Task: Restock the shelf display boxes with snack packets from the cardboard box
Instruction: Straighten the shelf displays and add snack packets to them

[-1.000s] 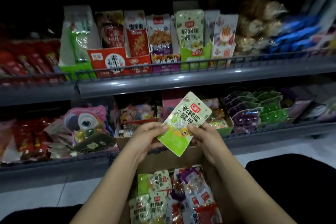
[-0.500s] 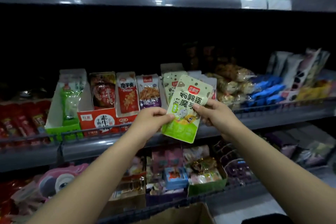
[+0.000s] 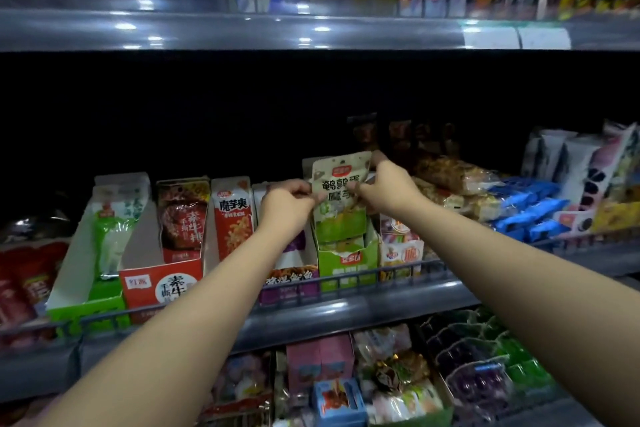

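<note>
Green and cream, glossy and crinkled, the flat snack packet [image 3: 341,199] stands upright with its lower edge sunk out of sight in the green cardboard display box [image 3: 346,262] on the middle shelf, and the shelf's back wall at twelve o'clock is lost in darkness. Both arms reach forward: the left hand [image 3: 285,199], at nine o'clock of the packet, pinches its left edge with curled fingers. The right hand [image 3: 389,189], at three o'clock, pinches the right edge near the top.
</note>
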Available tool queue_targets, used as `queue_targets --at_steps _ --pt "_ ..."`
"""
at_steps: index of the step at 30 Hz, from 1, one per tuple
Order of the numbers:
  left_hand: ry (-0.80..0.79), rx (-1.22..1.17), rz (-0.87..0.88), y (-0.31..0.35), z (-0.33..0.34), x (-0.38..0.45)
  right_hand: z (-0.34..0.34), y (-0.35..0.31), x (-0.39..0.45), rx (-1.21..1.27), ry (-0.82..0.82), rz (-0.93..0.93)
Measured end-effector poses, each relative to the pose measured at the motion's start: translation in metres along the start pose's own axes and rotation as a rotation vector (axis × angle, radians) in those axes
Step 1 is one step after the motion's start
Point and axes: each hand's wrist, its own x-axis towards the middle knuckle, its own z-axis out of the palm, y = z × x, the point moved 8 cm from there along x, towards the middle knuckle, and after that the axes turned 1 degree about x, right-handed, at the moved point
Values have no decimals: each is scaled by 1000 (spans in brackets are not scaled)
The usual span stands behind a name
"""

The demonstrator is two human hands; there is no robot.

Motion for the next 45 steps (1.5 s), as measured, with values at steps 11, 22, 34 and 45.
queue_targets --at_steps 11,22,34,45 --pt "63 196 -51 -30 12 19 24 14 19 -149 -49 117" --pt "127 31 -45 -24 11 2 18 16 0 -5 33 53" --pt "71 -135 75 -32 4 -137 57 42 -127 433 4 87" --pt "-17 -121 -351 -204 30 -266 174 154 -279 417 -193 428"
